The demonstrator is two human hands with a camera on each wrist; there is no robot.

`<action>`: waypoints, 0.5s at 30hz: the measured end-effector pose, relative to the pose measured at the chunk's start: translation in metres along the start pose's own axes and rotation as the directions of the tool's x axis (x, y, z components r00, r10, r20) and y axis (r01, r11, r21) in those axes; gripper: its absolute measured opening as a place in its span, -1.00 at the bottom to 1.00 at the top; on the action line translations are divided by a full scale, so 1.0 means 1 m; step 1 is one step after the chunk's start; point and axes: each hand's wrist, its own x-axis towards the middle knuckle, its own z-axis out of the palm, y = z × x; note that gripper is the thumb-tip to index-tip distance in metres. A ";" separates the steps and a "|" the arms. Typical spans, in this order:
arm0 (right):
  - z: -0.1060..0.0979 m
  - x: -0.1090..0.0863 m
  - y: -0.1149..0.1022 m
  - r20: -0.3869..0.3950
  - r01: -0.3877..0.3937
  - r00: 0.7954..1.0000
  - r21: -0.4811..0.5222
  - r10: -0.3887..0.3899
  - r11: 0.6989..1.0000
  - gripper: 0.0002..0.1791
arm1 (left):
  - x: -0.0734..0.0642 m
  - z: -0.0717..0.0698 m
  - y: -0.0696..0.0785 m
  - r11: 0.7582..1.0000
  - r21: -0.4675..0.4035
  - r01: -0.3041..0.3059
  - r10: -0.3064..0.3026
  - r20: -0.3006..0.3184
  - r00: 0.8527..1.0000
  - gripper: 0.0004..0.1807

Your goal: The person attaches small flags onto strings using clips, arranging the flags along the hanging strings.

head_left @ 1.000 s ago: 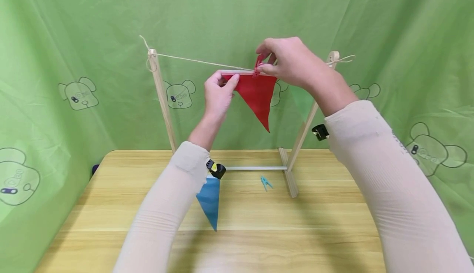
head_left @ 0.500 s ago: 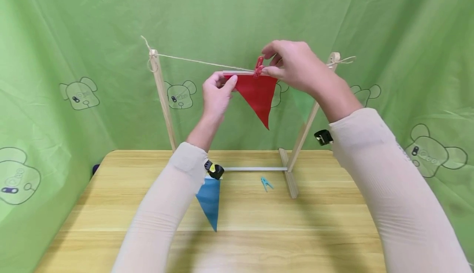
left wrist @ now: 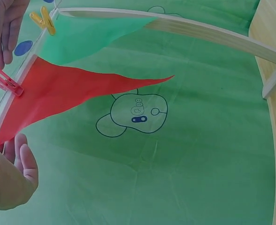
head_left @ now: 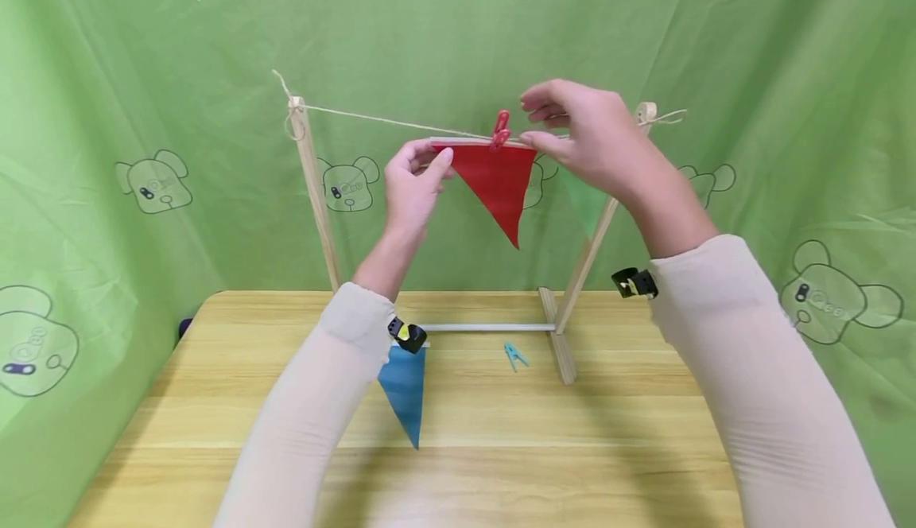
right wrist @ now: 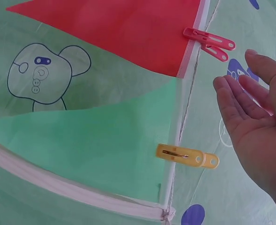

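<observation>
A red triangular flag (head_left: 497, 178) hangs by its white top edge along the string (head_left: 386, 119), with a red clothespin (head_left: 500, 131) fastened near the middle of that edge. At the flag's left corner is my left hand (head_left: 411, 186), its thumb overlapping the front and its fingers loosely spread behind. My right hand (head_left: 601, 134) is just right of the clothespin, fingers relaxed and holding nothing. In the right wrist view, a gap shows between that hand and the red clothespin (right wrist: 209, 42). A green flag (right wrist: 91, 145) hangs beside the red one under a yellow clothespin (right wrist: 187, 155).
Two wooden posts, one at the left (head_left: 315, 194) and one at the right (head_left: 587, 262), carry the string above the wooden table (head_left: 544, 464). A blue flag (head_left: 406, 389) lies on the table below my left forearm. A light blue clothespin (head_left: 514, 355) lies near the right post's foot.
My right hand has let go of the red clothespin and drawn back to the right. My left hand has slid slightly left and down while the red flag stays almost still.
</observation>
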 end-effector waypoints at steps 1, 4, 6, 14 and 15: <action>0.001 -0.002 0.001 -0.005 -0.002 1.000 0.009 0.002 1.000 -0.47 | -0.001 0.000 0.000 1.000 -0.001 -0.002 0.002 -0.002 1.000 -0.73; 0.003 -0.009 0.002 -0.016 -0.011 1.000 0.043 0.011 0.999 -0.44 | -0.003 -0.002 0.001 1.000 0.002 -0.006 0.006 -0.006 1.000 -0.65; 0.005 -0.013 0.003 -0.021 -0.015 1.000 0.058 0.017 0.998 -0.42 | -0.005 -0.004 0.002 1.000 0.009 -0.012 0.013 -0.005 1.000 -0.58; 0.020 -0.030 0.005 -0.087 0.059 0.995 0.124 -0.049 0.990 -0.39 | -0.014 -0.016 0.001 0.998 0.026 -0.049 0.048 0.008 0.999 -0.45; 0.022 -0.032 0.005 -0.094 0.066 0.994 0.132 -0.054 0.989 -0.37 | -0.016 -0.018 0.000 0.998 0.034 -0.051 0.050 0.013 0.999 -0.45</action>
